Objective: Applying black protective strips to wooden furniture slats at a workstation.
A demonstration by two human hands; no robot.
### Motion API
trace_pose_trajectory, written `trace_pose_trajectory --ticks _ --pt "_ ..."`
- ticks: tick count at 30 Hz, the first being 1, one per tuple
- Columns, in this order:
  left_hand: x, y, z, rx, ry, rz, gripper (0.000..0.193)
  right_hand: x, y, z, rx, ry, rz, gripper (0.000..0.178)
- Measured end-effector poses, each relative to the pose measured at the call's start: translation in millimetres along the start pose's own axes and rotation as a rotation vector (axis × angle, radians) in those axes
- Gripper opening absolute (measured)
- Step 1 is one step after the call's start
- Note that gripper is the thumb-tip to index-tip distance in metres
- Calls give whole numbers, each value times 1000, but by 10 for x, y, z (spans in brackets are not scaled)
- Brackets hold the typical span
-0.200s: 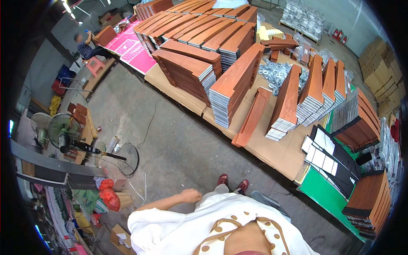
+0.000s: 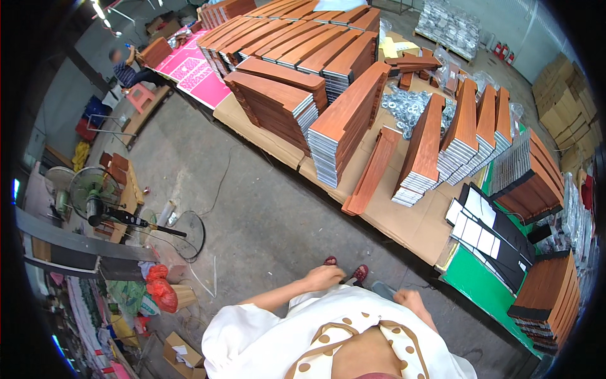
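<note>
My left hand (image 2: 323,276) is in front of my body, over my shoes, with its fingers curled in and nothing seen in it. Lower and to the right, close to my shirt, my right hand (image 2: 411,300) is also curled, and nothing shows in it. Both hands are apart from the table. Nearest to them on its cardboard-covered edge (image 2: 404,230) lies a short low pile of reddish-brown wood-grain slats (image 2: 372,174). Beside it stand a tall stack of the same curved slats (image 2: 350,120) and a narrower stack (image 2: 420,151).
Several more slat stacks (image 2: 297,44) fill the table's far part, near a heap of metal rings (image 2: 410,107). At right, black and white sheets (image 2: 483,230) lie on a green surface (image 2: 473,287). A standing fan (image 2: 95,196) is at left. A seated person (image 2: 126,69) works far left.
My left hand has moved right and slightly up. My right hand has come into view at the right of my body. The stacks on the table are unchanged.
</note>
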State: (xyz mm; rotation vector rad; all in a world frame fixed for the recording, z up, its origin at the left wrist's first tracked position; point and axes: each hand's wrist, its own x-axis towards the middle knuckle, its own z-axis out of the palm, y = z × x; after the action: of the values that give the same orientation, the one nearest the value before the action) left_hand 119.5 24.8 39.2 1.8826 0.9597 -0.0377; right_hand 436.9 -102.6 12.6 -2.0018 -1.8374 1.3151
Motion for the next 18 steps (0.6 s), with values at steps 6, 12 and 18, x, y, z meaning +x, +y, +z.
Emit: trace_pose_trajectory --ticks 6,12,18 --pt "734 467 285 -343 193 304 20 670 -663 -217 42 85 -161 17" --pt "1075 466 -130 -376 532 162 17 683 -682 -41 294 140 -33 34" --pt "1598 160 -558 86 796 -91 37 455 -234 201 511 195 162 40"
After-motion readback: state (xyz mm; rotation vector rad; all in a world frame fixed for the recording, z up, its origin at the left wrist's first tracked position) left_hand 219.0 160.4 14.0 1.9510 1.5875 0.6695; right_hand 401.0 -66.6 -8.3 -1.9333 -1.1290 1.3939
